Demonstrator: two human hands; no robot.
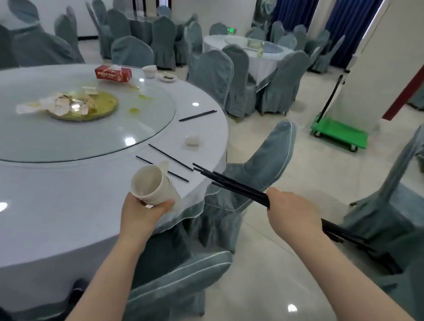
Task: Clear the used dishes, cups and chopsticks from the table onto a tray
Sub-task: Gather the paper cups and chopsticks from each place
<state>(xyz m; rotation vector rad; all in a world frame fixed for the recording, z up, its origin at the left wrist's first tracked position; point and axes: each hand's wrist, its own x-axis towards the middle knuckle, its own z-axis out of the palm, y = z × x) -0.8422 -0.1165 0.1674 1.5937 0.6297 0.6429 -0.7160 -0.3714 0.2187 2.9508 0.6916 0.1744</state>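
The left hand [144, 212] grips a stack of white cups [154, 186], tipped on its side with the mouth toward the camera, held over the desk's near right edge. The right hand [292, 213] is closed round a bundle of black chopsticks [232, 183] near its middle, off the desk's right edge, above a covered chair [255, 168].

Handling, as judged: the cups look ceramic, stiff, smooth and breakable; nested and tilted, they could slide apart, so a hold round the outermost cup with the thumb across the rim seems safest. The chopsticks are light, rigid and slick; the tips already fan out, so a tighter grasp at mid-length would suit.

Loose chopsticks [167, 157] lie just beyond the cups near the right edge, another pair [197, 116] farther along it, with a small white dish [192, 142] between. A cup [149, 70] and a small plate [168, 77] sit at the far edge beside a red tissue box [113, 73]. Food waste [69, 105] lies on the glass turntable [146, 120].

Both hands are full. Chairs crowd the edge. No tray is visible; a green trolley [339, 131] stands well apart.
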